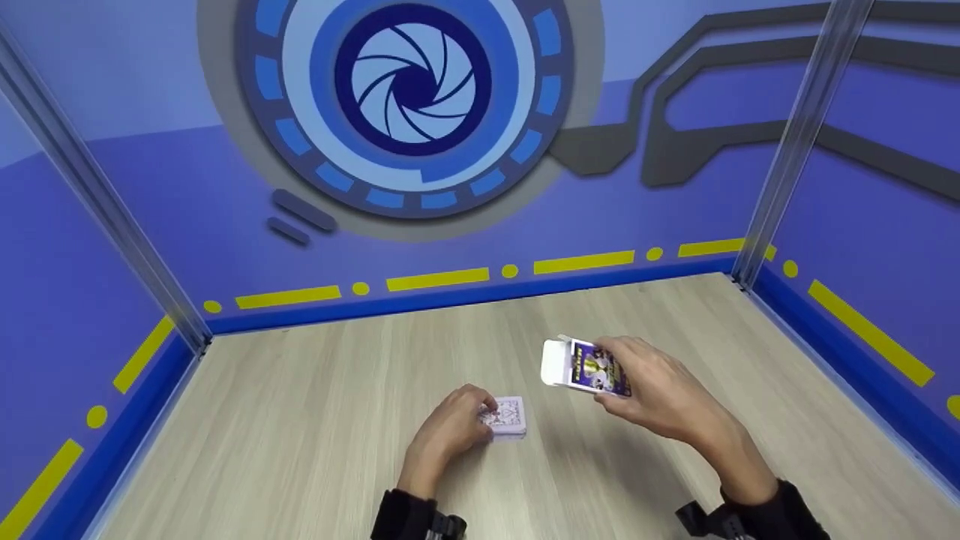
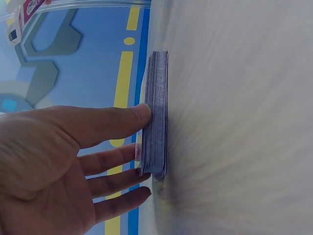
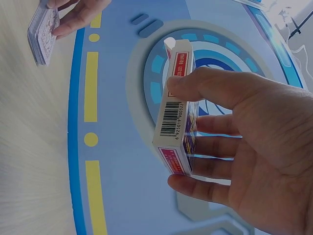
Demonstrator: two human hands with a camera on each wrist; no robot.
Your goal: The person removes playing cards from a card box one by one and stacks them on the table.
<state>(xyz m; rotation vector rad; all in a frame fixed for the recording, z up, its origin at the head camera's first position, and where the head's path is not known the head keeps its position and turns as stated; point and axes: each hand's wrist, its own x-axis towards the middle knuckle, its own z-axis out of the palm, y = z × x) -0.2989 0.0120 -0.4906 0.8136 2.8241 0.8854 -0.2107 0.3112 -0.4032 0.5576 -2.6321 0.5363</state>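
A stack of playing cards (image 1: 510, 415) with a patterned back lies face down on the wooden table. My left hand (image 1: 452, 426) holds the stack at its left end. In the left wrist view the thumb presses the near side of the card stack (image 2: 157, 115), and the fingers reach to its far side. Above the table, to the right, my right hand (image 1: 660, 386) grips a card box (image 1: 596, 367) with its white flap open toward the left. The right wrist view shows the thumb on the barcode side of the box (image 3: 173, 117) and the fingers behind it.
The light wooden table (image 1: 315, 420) is bounded by blue printed panels (image 1: 450, 247) at the back and both sides. Metal posts (image 1: 787, 150) stand at the back corners. A black band (image 1: 409, 514) sits on each wrist.
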